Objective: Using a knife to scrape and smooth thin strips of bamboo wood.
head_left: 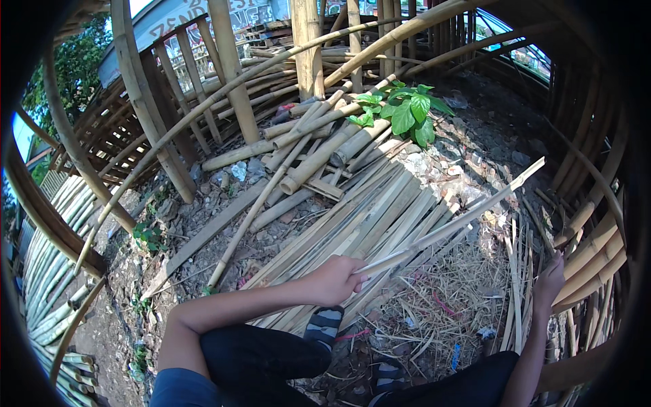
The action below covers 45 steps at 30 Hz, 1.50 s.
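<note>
My left hand [333, 279] is closed round the near end of a long split bamboo strip [447, 234], which slants up and away to the right. My right hand [550, 279] is off at the far right, its fingers closed beside a stack of curved bamboo slats [593, 261]. Something thin and dark runs up from those fingers, but what it is I cannot make out. Under and beyond the held strip lies a spread of flat bamboo strips [339, 230]. My legs are bent, with one sandalled foot [323, 327] near the strips.
Shavings [441, 298] litter the ground between my hands. Thick bamboo poles [319, 159] lie piled ahead, beside a leafy green plant [407, 112]. Upright bamboo posts [146, 102] and a long bent pole [183, 122] cross the left. More poles [51, 271] are stacked at far left.
</note>
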Tool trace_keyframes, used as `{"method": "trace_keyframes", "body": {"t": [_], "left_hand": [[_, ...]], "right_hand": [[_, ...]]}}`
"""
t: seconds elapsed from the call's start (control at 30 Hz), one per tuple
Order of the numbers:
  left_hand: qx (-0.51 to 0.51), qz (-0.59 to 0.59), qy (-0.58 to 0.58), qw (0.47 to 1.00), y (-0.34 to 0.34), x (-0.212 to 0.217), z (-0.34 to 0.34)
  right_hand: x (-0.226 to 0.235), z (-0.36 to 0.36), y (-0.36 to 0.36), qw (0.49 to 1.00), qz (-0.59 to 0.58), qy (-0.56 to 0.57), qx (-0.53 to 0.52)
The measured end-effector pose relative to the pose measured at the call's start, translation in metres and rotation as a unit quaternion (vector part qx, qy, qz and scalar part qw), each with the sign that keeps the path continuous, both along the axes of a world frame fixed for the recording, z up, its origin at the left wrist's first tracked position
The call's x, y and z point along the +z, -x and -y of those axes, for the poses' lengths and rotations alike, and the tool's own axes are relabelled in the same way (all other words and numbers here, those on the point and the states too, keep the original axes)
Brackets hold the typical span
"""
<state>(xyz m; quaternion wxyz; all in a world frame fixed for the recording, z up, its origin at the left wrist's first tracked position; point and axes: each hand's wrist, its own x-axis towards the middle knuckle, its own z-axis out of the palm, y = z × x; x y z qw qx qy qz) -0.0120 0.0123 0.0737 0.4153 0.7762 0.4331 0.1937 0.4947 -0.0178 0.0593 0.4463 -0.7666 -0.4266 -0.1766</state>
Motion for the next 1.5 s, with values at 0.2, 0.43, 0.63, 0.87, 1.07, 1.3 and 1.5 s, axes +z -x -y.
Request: {"method": "trace_keyframes", "body": {"t": [0.2, 0.43, 0.63, 0.87, 1.07, 1.3, 1.5], "left_hand": [[-0.033, -0.018, 0.024, 0.999, -0.028, -0.012, -0.016], [0.022, 0.073, 0.048, 0.996, -0.043, -0.001, -0.009], [0.011, 0.071, 0.054, 0.996, -0.06, 0.004, -0.002], [-0.03, 0.153, 0.241, 0.958, -0.057, 0.017, 0.002], [-0.064, 0.113, 0.219, 0.967, -0.053, 0.025, 0.004], [-0.091, 0.086, 0.185, 0.975, -0.053, 0.023, 0.002], [-0.05, 0.134, 0.214, 0.966, -0.044, 0.035, 0.001]], "right_hand": [[0.022, 0.0, 0.085, 0.992, -0.021, 0.063, 0.106], [0.013, -0.015, 0.178, 0.864, -0.263, 0.084, 0.421], [0.001, 0.021, 0.24, 0.717, -0.349, 0.147, 0.585], [-0.002, 0.025, 0.249, 0.571, -0.502, 0.261, 0.595], [0.021, 0.027, 0.239, 0.574, -0.532, 0.312, 0.539], [0.033, 0.026, 0.225, 0.653, -0.455, 0.338, 0.503], [0.028, 0.019, 0.195, 0.7, -0.503, 0.225, 0.455]]}}
